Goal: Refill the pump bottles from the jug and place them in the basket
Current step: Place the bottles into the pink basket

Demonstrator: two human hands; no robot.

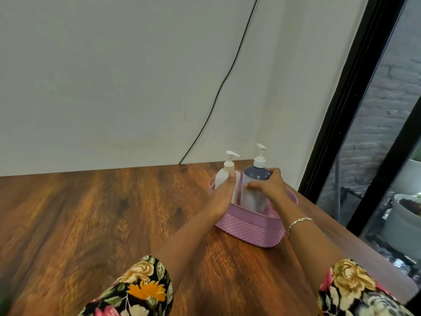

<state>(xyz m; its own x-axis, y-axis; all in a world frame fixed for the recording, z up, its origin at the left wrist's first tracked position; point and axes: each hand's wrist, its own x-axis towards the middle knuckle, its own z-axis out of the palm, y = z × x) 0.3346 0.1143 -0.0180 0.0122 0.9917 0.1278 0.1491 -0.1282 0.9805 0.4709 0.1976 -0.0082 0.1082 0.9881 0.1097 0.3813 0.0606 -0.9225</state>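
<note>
Two hands hold a pair of pump bottles standing upright in a lilac basket (250, 229) near the far right corner of a wooden surface (91, 213). The right hand (270, 187), a chain bracelet (298, 221) at its wrist, has its grip closed round the shoulder of the blue-topped bottle (254, 198), thumb across the front. The left hand (221, 197) holds the white bottle (223, 176) just beside it, thumb laid up toward the neck; its fingers are hidden behind the bottle. Floral sleeves (141, 288) fill the foreground. A black cable (218, 94) runs down the pale wall (114, 76) behind.
</note>
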